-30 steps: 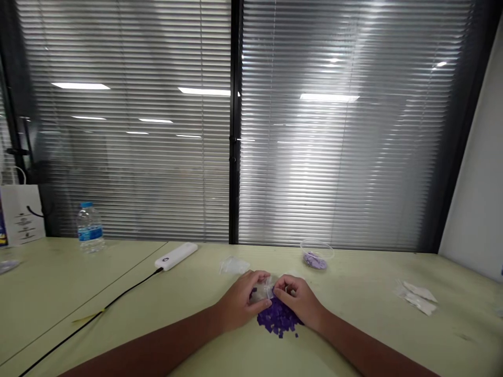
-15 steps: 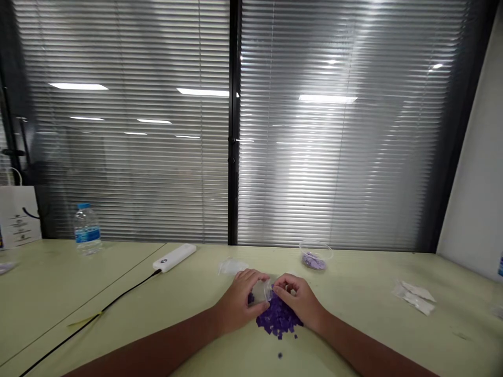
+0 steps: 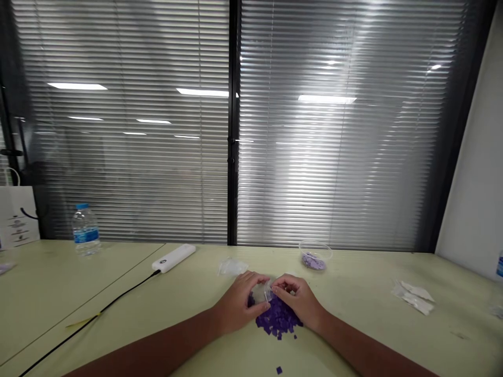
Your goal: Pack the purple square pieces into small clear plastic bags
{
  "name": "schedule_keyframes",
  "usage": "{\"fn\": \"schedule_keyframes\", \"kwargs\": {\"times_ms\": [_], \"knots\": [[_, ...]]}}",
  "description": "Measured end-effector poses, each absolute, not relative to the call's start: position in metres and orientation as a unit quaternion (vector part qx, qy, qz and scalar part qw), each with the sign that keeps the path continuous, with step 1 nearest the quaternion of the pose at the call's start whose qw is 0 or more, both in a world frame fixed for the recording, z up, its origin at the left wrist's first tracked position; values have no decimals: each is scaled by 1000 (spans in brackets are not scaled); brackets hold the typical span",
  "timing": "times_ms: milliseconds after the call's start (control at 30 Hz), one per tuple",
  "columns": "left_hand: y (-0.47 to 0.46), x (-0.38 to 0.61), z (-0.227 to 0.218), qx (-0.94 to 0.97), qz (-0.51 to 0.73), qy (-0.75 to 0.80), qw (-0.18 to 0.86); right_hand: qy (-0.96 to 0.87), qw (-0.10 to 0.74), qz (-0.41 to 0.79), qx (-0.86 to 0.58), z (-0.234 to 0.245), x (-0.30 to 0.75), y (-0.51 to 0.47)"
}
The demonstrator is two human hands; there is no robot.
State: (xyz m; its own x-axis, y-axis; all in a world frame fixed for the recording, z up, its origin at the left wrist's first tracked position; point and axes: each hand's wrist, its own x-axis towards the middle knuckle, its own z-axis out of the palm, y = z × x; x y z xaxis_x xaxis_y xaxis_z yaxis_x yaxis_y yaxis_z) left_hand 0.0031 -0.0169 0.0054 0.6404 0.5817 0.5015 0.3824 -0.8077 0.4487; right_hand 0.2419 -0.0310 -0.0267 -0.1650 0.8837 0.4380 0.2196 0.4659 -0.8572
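Note:
My left hand [image 3: 244, 297] is curved with thumb and fingers apart around a small clear plastic container [image 3: 268, 291], gripping it at its sides. At the container's right edge, my right hand [image 3: 297, 296] has its fingertips pinched together; what they hold, if anything, is too small to make out. Beneath both hands lies a pile of small dark purple square pieces [image 3: 277, 318]. More purple shows inside the curve of my left hand, at its palm side. One loose purple square [image 3: 279, 369] lies apart, nearer to me.
Behind my hands are a crumpled clear plastic bag [image 3: 232, 267] and a clear round tub [image 3: 314, 259] with light purple pieces. A white power bank [image 3: 174, 258] with a black cable [image 3: 113, 302], a water bottle [image 3: 86, 230] and a white paper bag [image 3: 18, 217] stand left. Plastic packets [image 3: 413, 296] lie right.
The loose purple square has moved toward me, away from the pile. My right fingertips have shifted slightly left, against the clear container. My left hand stays in place.

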Motion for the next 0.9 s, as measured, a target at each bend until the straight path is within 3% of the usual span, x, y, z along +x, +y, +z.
{"fn": "schedule_keyframes", "kwargs": {"times_ms": [900], "knots": [[-19, 4, 6, 900, 323, 265, 129, -673, 498, 372, -402, -32, 241, -25]]}}
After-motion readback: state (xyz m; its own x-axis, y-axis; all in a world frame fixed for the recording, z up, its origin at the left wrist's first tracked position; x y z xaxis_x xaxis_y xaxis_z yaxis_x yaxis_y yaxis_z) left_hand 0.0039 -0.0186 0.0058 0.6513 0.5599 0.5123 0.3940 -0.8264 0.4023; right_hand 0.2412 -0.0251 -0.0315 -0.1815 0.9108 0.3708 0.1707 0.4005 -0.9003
